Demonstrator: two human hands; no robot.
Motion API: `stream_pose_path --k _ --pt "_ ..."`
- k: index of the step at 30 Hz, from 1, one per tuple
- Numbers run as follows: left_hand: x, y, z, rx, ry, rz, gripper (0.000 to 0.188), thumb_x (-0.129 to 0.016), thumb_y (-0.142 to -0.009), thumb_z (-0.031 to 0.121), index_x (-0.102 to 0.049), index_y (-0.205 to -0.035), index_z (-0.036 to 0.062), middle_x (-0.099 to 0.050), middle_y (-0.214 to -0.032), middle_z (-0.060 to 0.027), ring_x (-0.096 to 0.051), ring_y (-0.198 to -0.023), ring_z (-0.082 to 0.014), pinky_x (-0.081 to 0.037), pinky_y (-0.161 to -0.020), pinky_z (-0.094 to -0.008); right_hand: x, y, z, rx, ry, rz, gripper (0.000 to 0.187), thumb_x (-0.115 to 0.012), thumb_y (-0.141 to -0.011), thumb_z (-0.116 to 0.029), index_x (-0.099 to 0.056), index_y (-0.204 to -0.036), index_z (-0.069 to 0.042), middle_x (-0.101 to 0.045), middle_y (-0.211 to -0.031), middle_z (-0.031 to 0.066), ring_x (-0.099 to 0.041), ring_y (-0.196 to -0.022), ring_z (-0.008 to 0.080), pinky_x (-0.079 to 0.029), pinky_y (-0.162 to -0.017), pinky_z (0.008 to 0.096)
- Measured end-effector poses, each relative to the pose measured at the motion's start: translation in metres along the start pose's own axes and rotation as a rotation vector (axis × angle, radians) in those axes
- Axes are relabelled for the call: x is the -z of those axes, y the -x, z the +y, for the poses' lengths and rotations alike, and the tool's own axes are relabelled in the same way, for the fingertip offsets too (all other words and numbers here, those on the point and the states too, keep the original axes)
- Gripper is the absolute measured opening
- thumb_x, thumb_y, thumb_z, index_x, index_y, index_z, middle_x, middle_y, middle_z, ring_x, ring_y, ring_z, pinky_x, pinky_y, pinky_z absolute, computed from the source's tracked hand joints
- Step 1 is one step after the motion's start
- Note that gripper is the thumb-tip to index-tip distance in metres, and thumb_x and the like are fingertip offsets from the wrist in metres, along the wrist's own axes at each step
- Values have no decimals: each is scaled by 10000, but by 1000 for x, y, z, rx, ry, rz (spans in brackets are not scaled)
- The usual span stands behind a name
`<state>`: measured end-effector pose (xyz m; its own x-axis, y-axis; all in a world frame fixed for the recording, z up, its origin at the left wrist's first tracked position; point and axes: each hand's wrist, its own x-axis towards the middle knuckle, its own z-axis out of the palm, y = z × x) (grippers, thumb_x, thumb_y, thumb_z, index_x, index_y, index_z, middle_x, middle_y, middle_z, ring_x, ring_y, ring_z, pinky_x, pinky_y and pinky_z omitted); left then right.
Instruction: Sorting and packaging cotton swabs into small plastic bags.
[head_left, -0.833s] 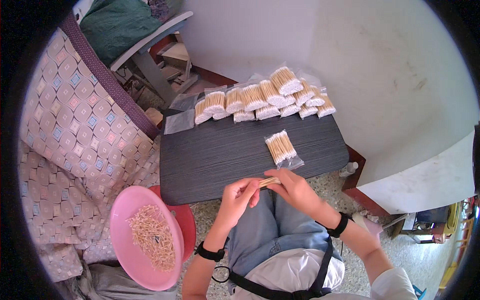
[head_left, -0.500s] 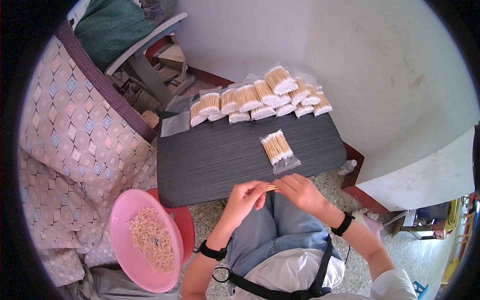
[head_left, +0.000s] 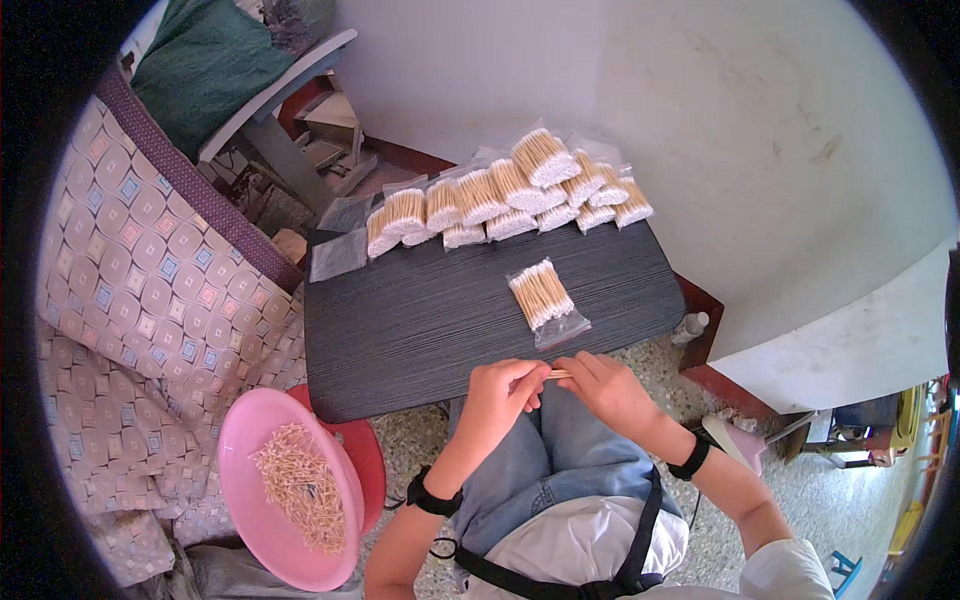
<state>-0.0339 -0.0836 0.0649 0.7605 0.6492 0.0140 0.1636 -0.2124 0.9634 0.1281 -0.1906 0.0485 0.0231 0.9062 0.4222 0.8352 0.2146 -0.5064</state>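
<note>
My left hand [head_left: 503, 392] and my right hand [head_left: 598, 387] meet over my lap at the table's front edge. Both are closed on a few cotton swabs [head_left: 560, 374], whose wooden sticks show between the fingers; the tips are hidden. Just beyond them on the dark table [head_left: 430, 320] lies a partly filled clear bag of cotton swabs [head_left: 541, 296], its opening toward me. Along the table's back, several filled bags of cotton swabs [head_left: 480, 197] are piled up. To my left, a pink basin [head_left: 236, 480] holds a heap of loose cotton swabs [head_left: 300, 480].
Flat clear bags [head_left: 339, 256] lie at the table's back left corner. Under the basin is a red stool [head_left: 366, 460]. Patterned fabric [head_left: 160, 300] hangs at the left. A white wall [head_left: 720, 120] rises behind the table, and a small bottle [head_left: 690, 327] stands on the floor at right.
The view has shifted a little. My hands stay together, with the swabs now sitting slightly more toward my right fingers. The bags and basin stay where they were.
</note>
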Motion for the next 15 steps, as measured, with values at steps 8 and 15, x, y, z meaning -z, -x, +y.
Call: stream_pose_path --k 8,15 --pt "-13 -15 -6 -20 11 -26 183 -606 -929 138 -667 -992 -22 -624 -786 -62 -620 -636 -135 -496 -545 -262 11 9 11 65 161 15 144 -606 -861 -133 -494 -817 -55 -523 -726 104 -580 -672 290 -469 -596 414" --pt "-14 -31 -12 -499 -710 222 190 -695 -806 99 -643 -973 25 -548 -857 -90 -563 -777 -264 -477 -678 -365 13 18 11 -401 -51 3 164 -529 -930 -122 -491 -841 10 -582 -769 222 -580 -736 422 -456 -617 473"
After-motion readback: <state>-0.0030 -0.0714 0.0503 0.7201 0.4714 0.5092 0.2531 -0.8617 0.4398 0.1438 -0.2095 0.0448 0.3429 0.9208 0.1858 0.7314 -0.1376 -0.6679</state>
